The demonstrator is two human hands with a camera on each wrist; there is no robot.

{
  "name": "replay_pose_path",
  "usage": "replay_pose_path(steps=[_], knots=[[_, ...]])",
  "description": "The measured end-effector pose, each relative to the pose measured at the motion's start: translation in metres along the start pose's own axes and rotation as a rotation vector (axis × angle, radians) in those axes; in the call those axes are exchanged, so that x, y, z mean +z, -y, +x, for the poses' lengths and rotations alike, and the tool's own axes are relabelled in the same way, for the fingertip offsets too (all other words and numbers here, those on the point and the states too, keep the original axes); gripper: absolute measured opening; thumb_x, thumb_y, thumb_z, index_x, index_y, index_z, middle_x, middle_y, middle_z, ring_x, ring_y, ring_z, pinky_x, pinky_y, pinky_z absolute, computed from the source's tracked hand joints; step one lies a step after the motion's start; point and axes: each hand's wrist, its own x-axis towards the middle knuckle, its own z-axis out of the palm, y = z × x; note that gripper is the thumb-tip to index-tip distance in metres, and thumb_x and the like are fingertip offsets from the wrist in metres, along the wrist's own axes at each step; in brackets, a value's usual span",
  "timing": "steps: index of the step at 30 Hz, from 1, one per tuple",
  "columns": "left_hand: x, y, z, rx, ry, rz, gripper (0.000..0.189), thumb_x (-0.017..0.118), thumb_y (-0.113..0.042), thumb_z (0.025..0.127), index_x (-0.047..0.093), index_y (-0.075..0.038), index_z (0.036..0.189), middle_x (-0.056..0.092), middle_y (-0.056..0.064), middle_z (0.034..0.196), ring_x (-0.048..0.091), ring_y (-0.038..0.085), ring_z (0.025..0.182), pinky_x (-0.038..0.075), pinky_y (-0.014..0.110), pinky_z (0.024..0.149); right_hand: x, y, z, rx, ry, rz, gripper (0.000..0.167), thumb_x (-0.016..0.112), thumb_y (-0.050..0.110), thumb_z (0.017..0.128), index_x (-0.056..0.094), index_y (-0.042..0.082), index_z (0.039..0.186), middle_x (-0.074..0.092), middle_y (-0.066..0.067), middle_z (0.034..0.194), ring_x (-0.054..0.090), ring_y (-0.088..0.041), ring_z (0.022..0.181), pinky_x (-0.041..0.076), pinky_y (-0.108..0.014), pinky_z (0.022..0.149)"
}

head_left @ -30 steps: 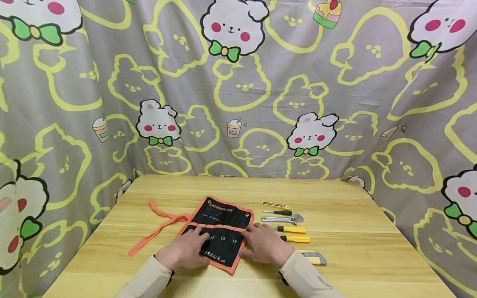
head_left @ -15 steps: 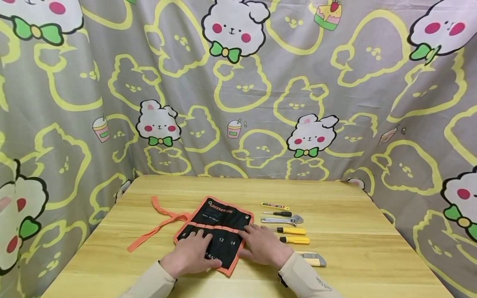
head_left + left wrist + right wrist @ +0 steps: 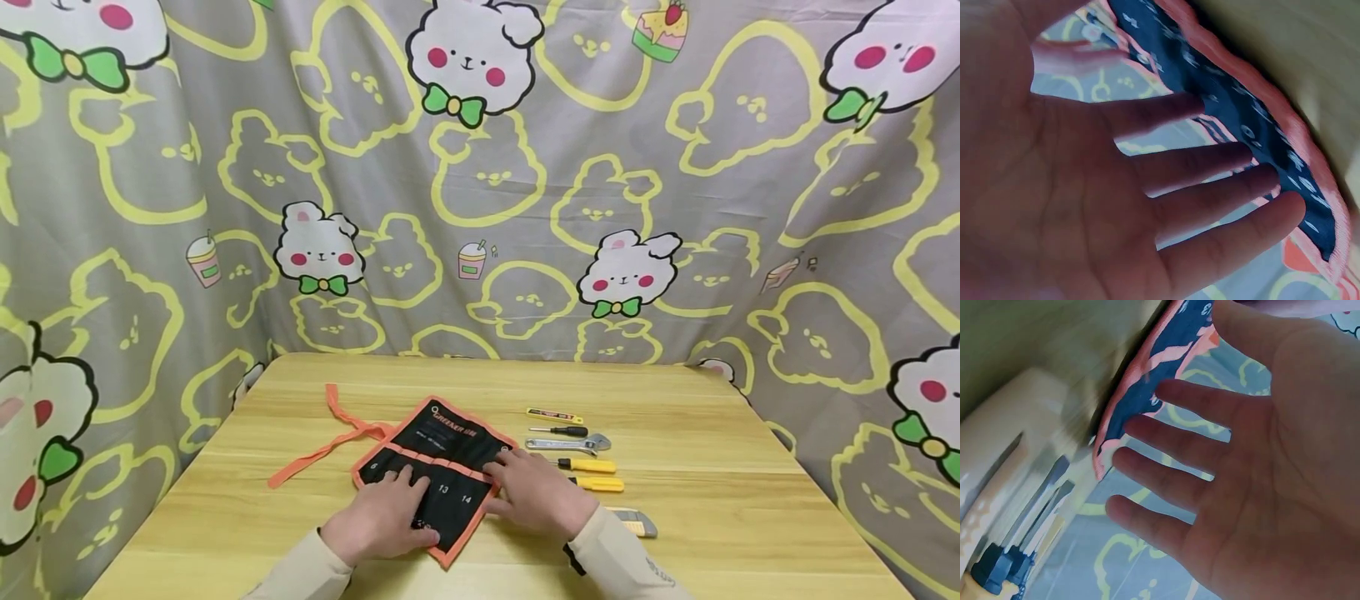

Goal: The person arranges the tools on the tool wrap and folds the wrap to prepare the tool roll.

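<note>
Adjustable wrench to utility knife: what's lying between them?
Two yellow-handled screwdrivers lie side by side between the adjustable wrench and the utility knife. The head view shows it, with the right hand covering the screwdrivers' tips.

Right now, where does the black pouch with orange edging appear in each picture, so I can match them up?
Head: the pouch is low in the middle, partly under the left hand.
Left wrist: the pouch runs diagonally from the top to the lower right.
Right wrist: the pouch slants from top centre down leftward.
Shared landmark: grey curtain with yellow outlines.
</note>
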Motion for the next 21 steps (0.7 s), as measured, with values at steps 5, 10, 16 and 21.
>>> replay_pose_path(steps=[5,10,16,21], knots=[[0.0022,-0.0077,-0.0022,-0.017,-0.002,-0.01,0.084,0.07,-0.064,0.087,0.056,-0.004,0.145,0.053,0.03,0.145,0.053,0.048,0.132,0.045,0.065,0.103,0.0025,-0.0035,0.0017,0.024,0.009,0.003,0.058,0.063,0.055,0.097,0.064,0.014,0.138,0.059,-0.01,0.144,0.054,-0.032,0.135,0.045,-0.052,0.109],[0.0051,-0.0059,-0.0007,-0.018,-0.01,-0.03,0.084,0.077,-0.057,0.085,0.055,-0.002,0.145,0.053,0.033,0.143,0.054,0.049,0.131,0.045,0.063,0.105,0.0037,-0.0028,0.002,0.004,0.023,-0.022,0.052,0.064,0.056,0.096,0.069,0.018,0.129,0.067,-0.006,0.127,0.064,-0.025,0.113,0.053,-0.046,0.098],[0.0054,-0.0028,0.0009,-0.023,-0.014,-0.046,0.083,0.077,-0.055,0.086,0.054,-0.002,0.145,0.052,0.034,0.143,0.053,0.049,0.131,0.045,0.062,0.106,0.0011,-0.0031,0.0021,-0.014,0.029,0.001,0.046,0.065,0.055,0.095,0.071,0.019,0.124,0.067,-0.002,0.118,0.065,-0.02,0.1,0.055,-0.042,0.092],[0.0066,-0.0058,-0.0004,-0.009,-0.016,-0.032,0.086,0.074,-0.06,0.086,0.054,-0.002,0.146,0.052,0.033,0.143,0.052,0.05,0.132,0.046,0.063,0.103,0.0026,-0.0032,0.0026,-0.007,0.026,-0.008,0.057,0.064,0.055,0.096,0.064,0.016,0.138,0.061,-0.009,0.14,0.059,-0.028,0.128,0.049,-0.047,0.106]])
